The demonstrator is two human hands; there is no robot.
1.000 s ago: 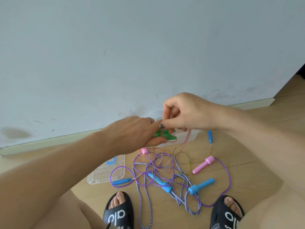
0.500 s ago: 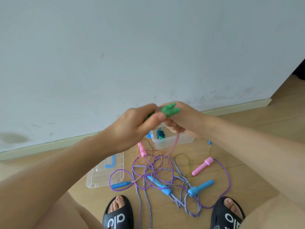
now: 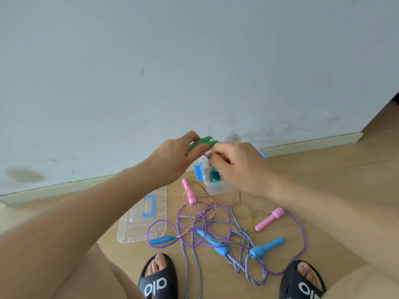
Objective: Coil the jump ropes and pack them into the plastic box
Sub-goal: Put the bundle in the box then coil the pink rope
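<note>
Jump ropes lie tangled on the wooden floor [image 3: 323, 190] between your two feet and the plastic box [image 3: 218, 187]. You can count three loose cords in the heap: one purple cord [image 3: 303, 240], one blue-and-white braided cord [image 3: 186, 255], and one thin orange-yellow cord [image 3: 200, 201]. Six handles lie on the floor: two pink handles, one far [image 3: 189, 192] and one right [image 3: 268, 219], and four blue handles, one left [image 3: 162, 241], two at center [image 3: 212, 242], and one right [image 3: 266, 248].

Your left hand [image 3: 172, 160] grips two green handles [image 3: 204, 142], held side by side above the box, its fingers curled round them. Your right hand [image 3: 235, 167] has its fingers curled just beside the green handles, pinching a thin pinkish cord [image 3: 240, 196] that hangs down in front of the box.

The plastic box stands open near the wall [image 3: 194, 61], with one blue latch [image 3: 198, 171] showing on its left end; one coiled rope with teal and green parts [image 3: 214, 175] lies inside it. One clear lid [image 3: 138, 229] with one blue carry handle [image 3: 148, 207] lies flat on the floor, left of the tangle. Two black slides, left [image 3: 157, 281] and right [image 3: 302, 283], sit at the near edge.
</note>
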